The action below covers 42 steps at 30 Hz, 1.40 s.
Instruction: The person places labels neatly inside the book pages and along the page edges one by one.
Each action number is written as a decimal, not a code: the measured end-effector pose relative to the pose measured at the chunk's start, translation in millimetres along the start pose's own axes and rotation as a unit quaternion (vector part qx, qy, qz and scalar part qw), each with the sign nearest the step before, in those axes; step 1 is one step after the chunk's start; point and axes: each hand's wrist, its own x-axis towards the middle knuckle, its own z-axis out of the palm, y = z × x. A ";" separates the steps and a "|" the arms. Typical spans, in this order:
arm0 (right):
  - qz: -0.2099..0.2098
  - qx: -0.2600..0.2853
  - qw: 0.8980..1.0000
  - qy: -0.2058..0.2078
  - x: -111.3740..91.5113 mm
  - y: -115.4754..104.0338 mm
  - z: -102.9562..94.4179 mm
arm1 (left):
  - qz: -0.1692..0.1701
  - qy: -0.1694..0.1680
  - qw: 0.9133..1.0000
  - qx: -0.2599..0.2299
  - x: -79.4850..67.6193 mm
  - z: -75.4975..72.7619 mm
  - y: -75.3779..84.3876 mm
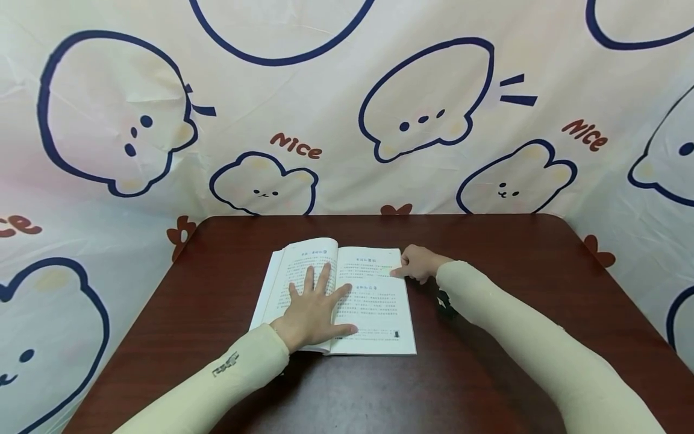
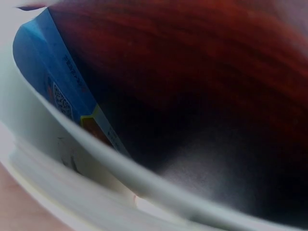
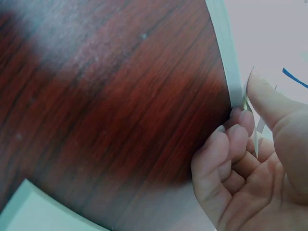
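An open book [image 1: 374, 313] with printed white pages lies on the brown table. My left hand [image 1: 311, 310] rests across the middle of it, fingers spread wide over the left page and the fold. At the right page's outer edge, near the top corner, my right hand [image 1: 423, 262] pinches paper between thumb and curled fingers. The right wrist view shows the thumb [image 3: 269, 98] above the page edge and the other fingers bent below it. In the left wrist view the sleeve hides the left hand, and part of the book's blue cover [image 2: 62, 91] shows.
The dark wood table [image 1: 488, 235] has rounded far corners. Behind it and at both sides hangs a pale cloth [image 1: 336, 120] printed with blue-outlined cartoon animals. Long cream sleeves [image 1: 520, 319] cover both arms, and a dark object [image 1: 446, 301] shows under the right cuff.
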 end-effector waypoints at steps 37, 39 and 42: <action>0.084 -0.037 0.995 0.040 8.7 -13.2 7.7 | -0.005 -0.003 1.000 0.001 1.1 2.2 -1.3; 0.091 -0.041 0.994 0.039 9.9 -13.3 7.9 | -0.004 -0.002 1.000 0.000 1.2 2.3 -1.4; 0.102 -0.044 0.993 0.037 11.9 -13.0 7.7 | -0.002 -0.001 1.000 -0.003 1.3 2.2 -1.5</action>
